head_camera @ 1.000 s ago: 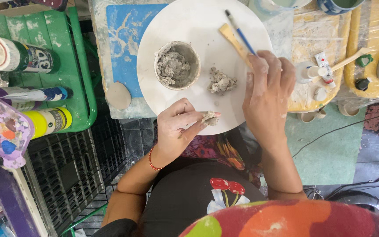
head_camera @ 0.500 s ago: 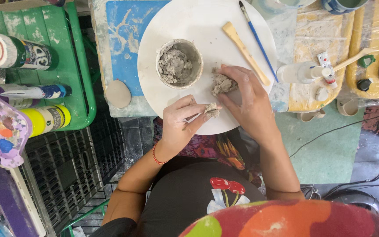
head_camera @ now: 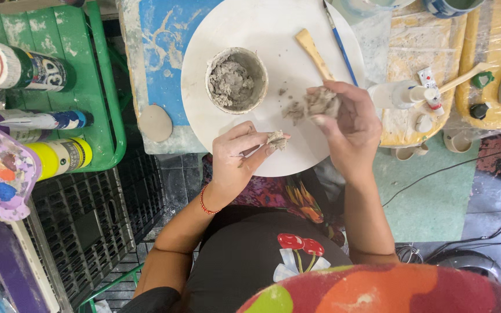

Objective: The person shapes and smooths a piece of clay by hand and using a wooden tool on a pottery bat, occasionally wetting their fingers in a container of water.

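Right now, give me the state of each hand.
Left hand: closed on a small clay piece.
Right hand: closed on a clay lump.

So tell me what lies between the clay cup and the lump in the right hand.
In the head view, only bare white board with a few clay crumbs lies between the cup and the lump in the right hand.

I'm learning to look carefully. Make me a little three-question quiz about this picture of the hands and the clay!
1. True or false: the right hand holds a grey lump of clay.
2. What does the small round grey cup sit on? A) green plastic tray B) round white board C) black crate
3. Fill in: the left hand pinches a small bit of ____.

Key: 1 true; 2 B, the round white board; 3 clay.
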